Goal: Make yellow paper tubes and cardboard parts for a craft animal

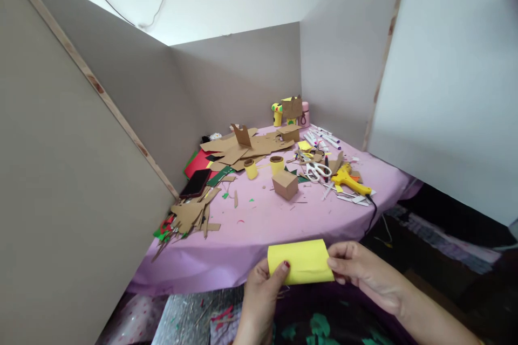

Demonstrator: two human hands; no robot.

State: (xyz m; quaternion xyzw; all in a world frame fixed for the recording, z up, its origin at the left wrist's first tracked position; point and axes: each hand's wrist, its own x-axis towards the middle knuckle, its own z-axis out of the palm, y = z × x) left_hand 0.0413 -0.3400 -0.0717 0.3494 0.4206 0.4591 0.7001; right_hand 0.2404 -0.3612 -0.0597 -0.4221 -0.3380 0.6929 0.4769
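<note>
A piece of yellow paper [301, 259], bent over into a rounded shape, is held between both hands just off the table's front edge. My left hand [263, 288] grips its left end, thumb on top and fingers hidden beneath. At the right end, my right hand [350, 264] pinches the paper's edge between thumb and fingers. Beyond the paper, on the table, stand a small brown cardboard box [285, 184] and two short yellow-wrapped tubes, one on the left [251, 170] and one on the right [277, 165].
Purple cloth covers the table [243, 226]. To the right lie a yellow glue gun [348, 179], white-handled scissors [318, 171] and several markers [324, 137]. A phone [196, 183] and cardboard scraps [190, 215] are at left. Grey panels [243, 75] enclose the table.
</note>
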